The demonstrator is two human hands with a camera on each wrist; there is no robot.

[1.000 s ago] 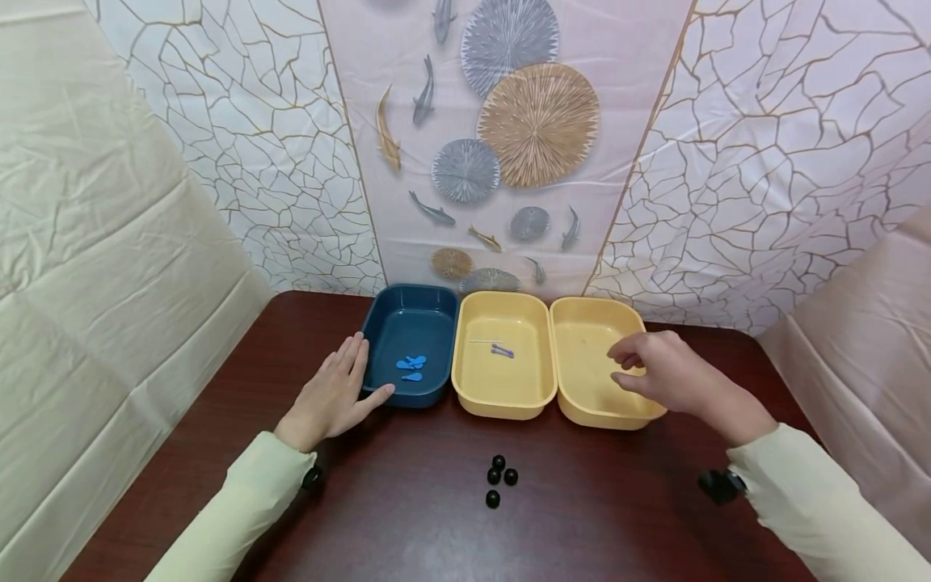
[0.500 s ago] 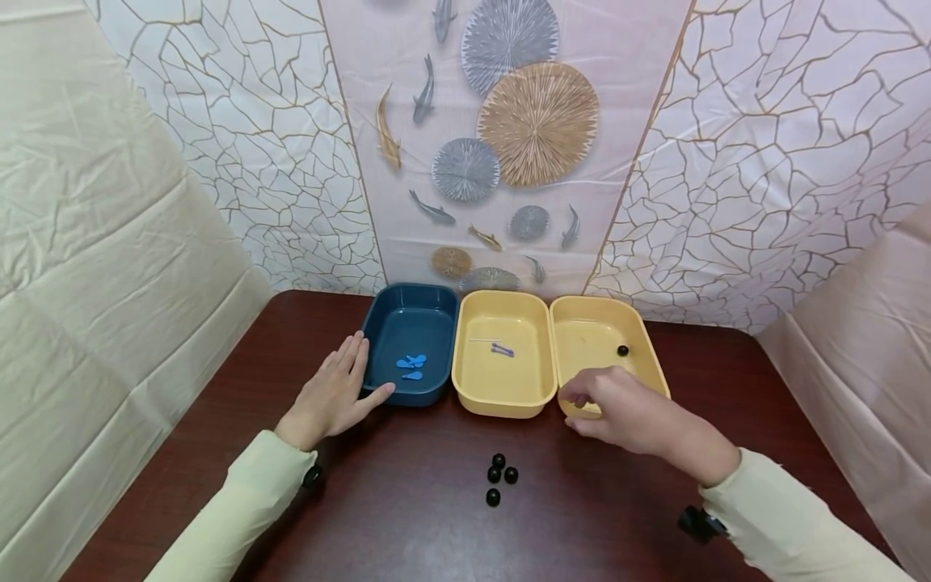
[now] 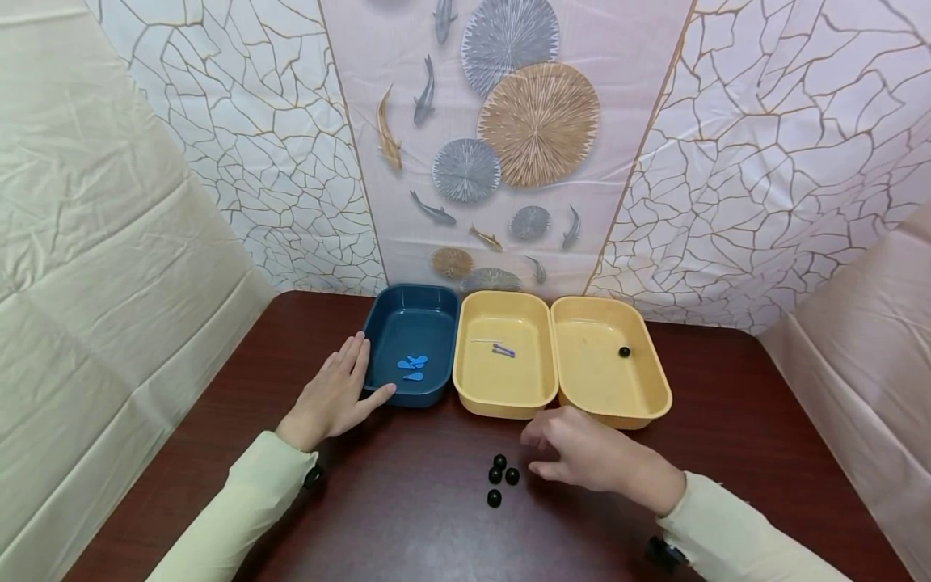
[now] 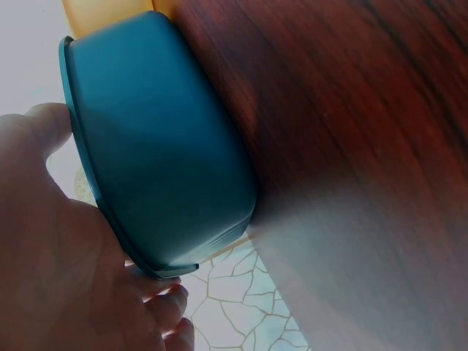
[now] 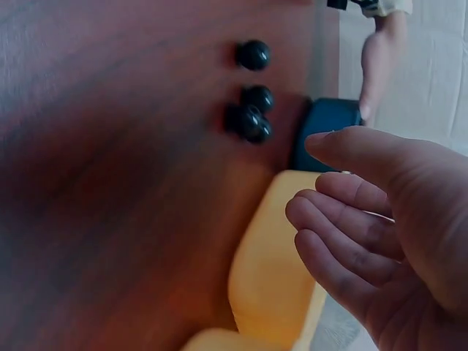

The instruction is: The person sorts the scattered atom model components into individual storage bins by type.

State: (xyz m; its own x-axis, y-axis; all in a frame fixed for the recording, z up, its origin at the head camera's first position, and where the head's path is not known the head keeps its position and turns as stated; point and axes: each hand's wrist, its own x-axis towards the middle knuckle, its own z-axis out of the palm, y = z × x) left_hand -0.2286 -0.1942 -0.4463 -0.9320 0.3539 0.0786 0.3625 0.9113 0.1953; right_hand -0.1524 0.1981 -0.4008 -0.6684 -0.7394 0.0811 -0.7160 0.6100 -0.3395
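Several black balls [image 3: 494, 475] lie in a loose cluster on the dark wood table. My right hand [image 3: 589, 453] hovers just right of them, thumb and fingers apart with nothing between; the right wrist view also shows the balls [image 5: 254, 55] beyond the fingertips. Another black ball [image 3: 624, 352] sits inside the right yellow bin [image 3: 650, 408]. On the left, my left hand [image 3: 330, 396] rests on the rim of the dark blue bin [image 3: 418, 399], fingers along its side and thumb at its front corner. Small blue paddle-shaped pieces [image 3: 413, 364] lie inside that bin.
Between the other bins stands the middle yellow bin [image 3: 505, 408], holding small purple bone-shaped pieces [image 3: 503, 350] and a thin white stick [image 3: 486, 340]. All three bins stand side by side near the back edge, before a patterned cloth backdrop [image 3: 538, 121].
My right hand has moved from over the right yellow bin toward the front left, near the ball cluster. A black ball has come into view in that bin. My left hand stays put.
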